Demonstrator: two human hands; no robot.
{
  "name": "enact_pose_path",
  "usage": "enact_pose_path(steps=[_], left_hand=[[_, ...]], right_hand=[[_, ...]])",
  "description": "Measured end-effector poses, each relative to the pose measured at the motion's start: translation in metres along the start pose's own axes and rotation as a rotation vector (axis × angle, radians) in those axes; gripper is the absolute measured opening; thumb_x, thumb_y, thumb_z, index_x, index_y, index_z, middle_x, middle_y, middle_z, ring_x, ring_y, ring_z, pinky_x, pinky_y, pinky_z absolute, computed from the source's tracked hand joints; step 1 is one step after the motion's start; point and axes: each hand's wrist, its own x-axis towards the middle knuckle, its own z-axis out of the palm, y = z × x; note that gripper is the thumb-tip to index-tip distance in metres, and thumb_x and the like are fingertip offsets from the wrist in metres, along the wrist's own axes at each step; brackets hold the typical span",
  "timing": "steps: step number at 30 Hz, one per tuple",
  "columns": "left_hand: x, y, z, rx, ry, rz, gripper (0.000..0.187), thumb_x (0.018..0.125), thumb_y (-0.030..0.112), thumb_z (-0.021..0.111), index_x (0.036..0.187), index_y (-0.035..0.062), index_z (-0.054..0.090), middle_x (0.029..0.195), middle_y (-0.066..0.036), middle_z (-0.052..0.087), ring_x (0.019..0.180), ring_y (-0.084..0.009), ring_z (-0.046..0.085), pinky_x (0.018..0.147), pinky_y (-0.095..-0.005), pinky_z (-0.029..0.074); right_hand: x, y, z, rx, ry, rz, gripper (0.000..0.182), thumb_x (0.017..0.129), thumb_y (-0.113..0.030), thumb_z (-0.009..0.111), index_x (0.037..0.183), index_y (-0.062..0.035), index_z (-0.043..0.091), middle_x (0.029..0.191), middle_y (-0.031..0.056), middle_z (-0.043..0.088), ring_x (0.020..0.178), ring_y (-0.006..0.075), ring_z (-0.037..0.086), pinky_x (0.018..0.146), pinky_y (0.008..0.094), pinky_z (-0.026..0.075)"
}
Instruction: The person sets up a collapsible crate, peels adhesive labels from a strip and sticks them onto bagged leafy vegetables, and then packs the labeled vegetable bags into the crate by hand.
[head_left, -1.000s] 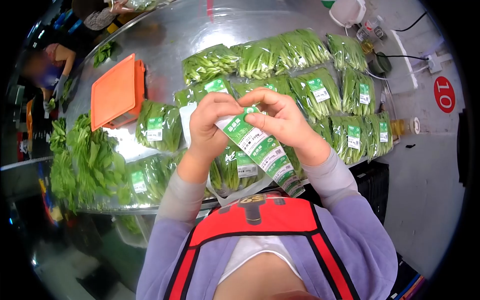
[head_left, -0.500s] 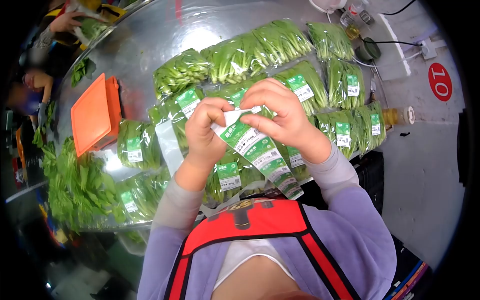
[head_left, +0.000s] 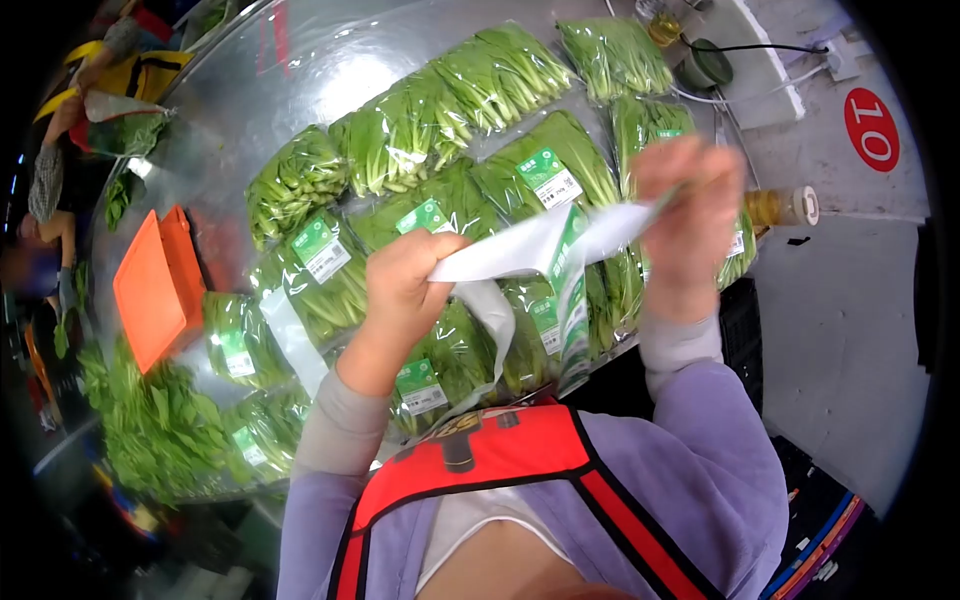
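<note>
Label strip (head_left: 545,255) stretched chest-high between both hands, backing drooping; light, floppy, tear-prone, best gripped at ends. Left hand (head_left: 405,285) fingers pinching near end, right hand (head_left: 690,225) blurred, pinching far end. Beyond, bagged greens (head_left: 400,130) on metal table (head_left: 300,70).

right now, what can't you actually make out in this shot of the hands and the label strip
Head view only:
- Right hand: motion blur, so the fingers' grip on the label strip cannot be told.
- Label print: too small and twisted to read.
- Left hand: fingertips curled under the strip's backing paper, hidden.
- Bags of greens under the hands: partly covered by arms and strip.
- Person at far left: blurred and cut by the lens edge.
</note>
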Motion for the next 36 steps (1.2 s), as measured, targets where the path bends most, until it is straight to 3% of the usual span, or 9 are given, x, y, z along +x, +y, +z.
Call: enact_pose_path(steps=[1, 10, 20, 23, 26, 29, 31, 33, 36], left_hand=[[-0.001, -0.001, -0.002, 0.060, -0.027, -0.020, 0.023, 0.064, -0.001, 0.065, 0.084, 0.0101, 0.062, 0.061, -0.007, 0.051, 0.054, -0.0228, 0.053, 0.048, -0.0304, 0.040], [-0.014, -0.023, 0.002, 0.194, -0.069, -0.043, 0.024, 0.061, -0.001, 0.065, 0.083, 0.0094, 0.062, 0.061, -0.007, 0.051, 0.054, -0.0238, 0.052, 0.048, -0.0319, 0.040], [-0.010, -0.036, 0.009, 0.174, -0.104, -0.196, 0.021, 0.066, -0.007, 0.057, 0.083, 0.0050, 0.062, 0.071, -0.009, 0.059, 0.062, -0.0230, 0.057, 0.056, -0.0281, 0.043], [-0.009, -0.041, 0.006, 0.179, -0.083, -0.212, 0.022, 0.066, -0.008, 0.056, 0.083, 0.0038, 0.062, 0.073, -0.010, 0.061, 0.064, -0.0230, 0.058, 0.058, -0.0273, 0.045], [-0.007, -0.044, 0.001, 0.217, -0.033, -0.232, 0.024, 0.063, -0.005, 0.057, 0.083, 0.0059, 0.063, 0.070, -0.009, 0.059, 0.063, -0.0258, 0.058, 0.056, -0.0309, 0.045], [-0.006, -0.049, -0.005, 0.235, 0.077, -0.213, 0.023, 0.065, -0.006, 0.055, 0.084, 0.0049, 0.063, 0.075, -0.010, 0.061, 0.066, -0.0258, 0.060, 0.059, -0.0297, 0.047], [-0.007, -0.050, -0.013, 0.245, 0.110, -0.281, 0.023, 0.066, -0.007, 0.054, 0.084, 0.0050, 0.063, 0.077, -0.010, 0.062, 0.068, -0.0258, 0.060, 0.061, -0.0295, 0.047], [-0.007, -0.056, -0.020, 0.210, 0.185, -0.332, 0.023, 0.068, -0.008, 0.051, 0.085, 0.0049, 0.063, 0.078, -0.010, 0.063, 0.069, -0.0259, 0.060, 0.062, -0.0297, 0.048], [-0.013, -0.063, -0.033, 0.420, 0.190, -0.356, 0.026, 0.067, -0.008, 0.052, 0.087, 0.0049, 0.062, 0.085, -0.011, 0.063, 0.073, -0.0248, 0.060, 0.063, -0.0304, 0.048]], right_hand=[[0.014, -0.013, -0.017, -0.013, 0.305, -0.021, 0.017, 0.093, -0.024, 0.046, 0.094, -0.0091, 0.055, 0.084, 0.0063, 0.057, 0.076, 0.0170, 0.053, 0.070, 0.0317, 0.045], [0.150, 0.060, -0.283, -0.507, 0.292, 0.273, 0.032, 0.086, -0.010, 0.057, 0.115, 0.0002, 0.048, 0.100, 0.0091, 0.058, 0.090, 0.0162, 0.056, 0.078, 0.0272, 0.045], [0.179, 0.142, -0.301, -0.968, 0.193, 0.483, 0.025, 0.076, -0.006, 0.063, 0.100, -0.0010, 0.057, 0.084, 0.0095, 0.061, 0.077, 0.0193, 0.059, 0.066, 0.0314, 0.047], [0.167, 0.134, -0.256, -1.740, -0.062, 0.110, 0.032, 0.068, -0.010, 0.067, 0.097, -0.0012, 0.057, 0.083, 0.0165, 0.059, 0.074, 0.0347, 0.057, 0.071, 0.0388, 0.046], [0.153, 0.132, -0.216, -2.030, 0.029, -0.447, 0.028, 0.072, -0.007, 0.065, 0.099, -0.0025, 0.056, 0.079, 0.0093, 0.059, 0.071, 0.0258, 0.058, 0.068, 0.0335, 0.047], [0.121, 0.124, -0.141, -1.303, 0.025, 0.155, 0.027, 0.088, -0.017, 0.055, 0.109, -0.0002, 0.056, 0.102, 0.0052, 0.060, 0.096, 0.0166, 0.057, 0.084, 0.0271, 0.044], [0.066, 0.111, -0.084, -0.643, -0.322, 0.473, 0.040, 0.089, -0.037, 0.051, 0.112, -0.0044, 0.058, 0.107, 0.0084, 0.061, 0.097, 0.0192, 0.058, 0.085, 0.0321, 0.044], [0.016, 0.104, -0.031, -0.243, -0.758, 0.564, 0.044, 0.088, -0.037, 0.052, 0.119, -0.0057, 0.053, 0.112, 0.0098, 0.059, 0.098, 0.0196, 0.057, 0.081, 0.0314, 0.044], [-0.035, 0.104, 0.021, -0.026, -0.597, 0.977, 0.030, 0.081, -0.013, 0.065, 0.108, -0.0020, 0.058, 0.093, 0.0057, 0.065, 0.085, 0.0097, 0.060, 0.074, 0.0223, 0.048]])
